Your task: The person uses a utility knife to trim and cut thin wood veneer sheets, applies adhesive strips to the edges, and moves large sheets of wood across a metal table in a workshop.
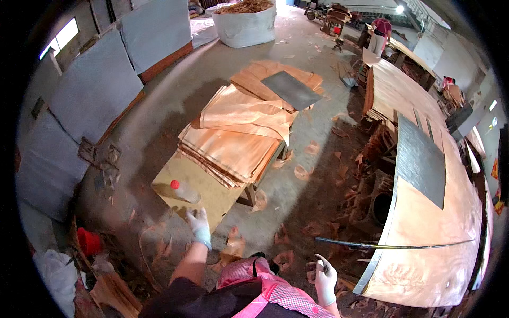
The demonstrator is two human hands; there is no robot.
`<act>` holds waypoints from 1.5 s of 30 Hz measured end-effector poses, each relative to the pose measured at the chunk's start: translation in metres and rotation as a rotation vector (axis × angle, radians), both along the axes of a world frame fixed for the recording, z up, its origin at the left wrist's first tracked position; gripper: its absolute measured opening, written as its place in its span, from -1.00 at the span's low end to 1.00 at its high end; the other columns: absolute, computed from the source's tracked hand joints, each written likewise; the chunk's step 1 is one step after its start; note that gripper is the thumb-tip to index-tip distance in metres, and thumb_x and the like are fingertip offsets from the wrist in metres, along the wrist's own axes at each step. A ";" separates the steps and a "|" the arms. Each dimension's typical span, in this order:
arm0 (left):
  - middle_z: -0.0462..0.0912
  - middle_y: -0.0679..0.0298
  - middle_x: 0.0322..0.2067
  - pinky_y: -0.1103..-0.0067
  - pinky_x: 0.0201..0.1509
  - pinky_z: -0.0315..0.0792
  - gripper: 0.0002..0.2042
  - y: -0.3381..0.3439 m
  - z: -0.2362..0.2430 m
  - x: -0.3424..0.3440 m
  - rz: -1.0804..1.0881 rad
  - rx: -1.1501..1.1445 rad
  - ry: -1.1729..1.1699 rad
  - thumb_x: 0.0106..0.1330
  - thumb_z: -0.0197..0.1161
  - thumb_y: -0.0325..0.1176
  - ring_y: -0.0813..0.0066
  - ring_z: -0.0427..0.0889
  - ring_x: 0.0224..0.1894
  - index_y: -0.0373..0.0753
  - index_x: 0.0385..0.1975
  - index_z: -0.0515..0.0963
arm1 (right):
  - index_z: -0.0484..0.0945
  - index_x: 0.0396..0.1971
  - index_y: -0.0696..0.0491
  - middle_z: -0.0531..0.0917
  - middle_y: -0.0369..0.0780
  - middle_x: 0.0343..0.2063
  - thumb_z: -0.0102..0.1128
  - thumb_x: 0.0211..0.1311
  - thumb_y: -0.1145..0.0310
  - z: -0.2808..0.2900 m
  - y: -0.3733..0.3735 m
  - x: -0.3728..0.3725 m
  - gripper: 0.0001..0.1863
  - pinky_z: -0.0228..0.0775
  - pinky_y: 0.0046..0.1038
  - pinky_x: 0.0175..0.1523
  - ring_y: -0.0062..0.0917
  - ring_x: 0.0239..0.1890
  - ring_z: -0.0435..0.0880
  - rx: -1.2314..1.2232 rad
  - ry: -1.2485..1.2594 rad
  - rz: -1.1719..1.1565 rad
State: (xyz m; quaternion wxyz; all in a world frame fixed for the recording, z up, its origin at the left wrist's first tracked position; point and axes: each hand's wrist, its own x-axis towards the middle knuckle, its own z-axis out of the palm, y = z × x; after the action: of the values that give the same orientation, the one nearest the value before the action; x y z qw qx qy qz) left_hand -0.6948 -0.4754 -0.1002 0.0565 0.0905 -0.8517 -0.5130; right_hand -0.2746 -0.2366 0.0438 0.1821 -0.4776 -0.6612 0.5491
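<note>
My left hand, in a white glove, reaches with spread fingers to the edge of a yellowish board, just below a clear plastic bottle with a red cap. Layered veneer sheets lie on that board. My gloved right hand, with darkened fingertips, is raised beside the workbench with fingers curled; what, if anything, it holds I cannot make out. Near it, a long thin dark strip lies across the workbench, and a dark flat sheet rests farther along it.
Another dark sheet lies on veneers farther forward. A white sack of scraps stands at the back; grey covered panels line the left. A red bucket is low left. Another person works at the far bench. Scraps litter the floor.
</note>
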 end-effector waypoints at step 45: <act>0.65 0.02 -0.23 0.14 0.39 0.26 -0.49 0.429 0.301 0.072 -1.170 -0.588 1.295 0.21 0.12 -0.63 0.00 0.54 0.08 -0.25 0.23 0.52 | 0.53 0.20 0.10 0.78 -0.29 -0.23 -0.01 0.57 0.23 -0.017 -0.063 0.136 -0.62 0.42 -0.66 -0.33 -0.77 -0.50 0.52 -0.289 0.426 -0.980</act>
State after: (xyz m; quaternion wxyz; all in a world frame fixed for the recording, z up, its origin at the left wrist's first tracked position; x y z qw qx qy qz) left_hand -0.6225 -0.0465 0.2005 0.2746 -0.6774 -0.6601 -0.1732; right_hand -0.1386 -0.2996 0.0266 0.4788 -0.6277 -0.2282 0.5698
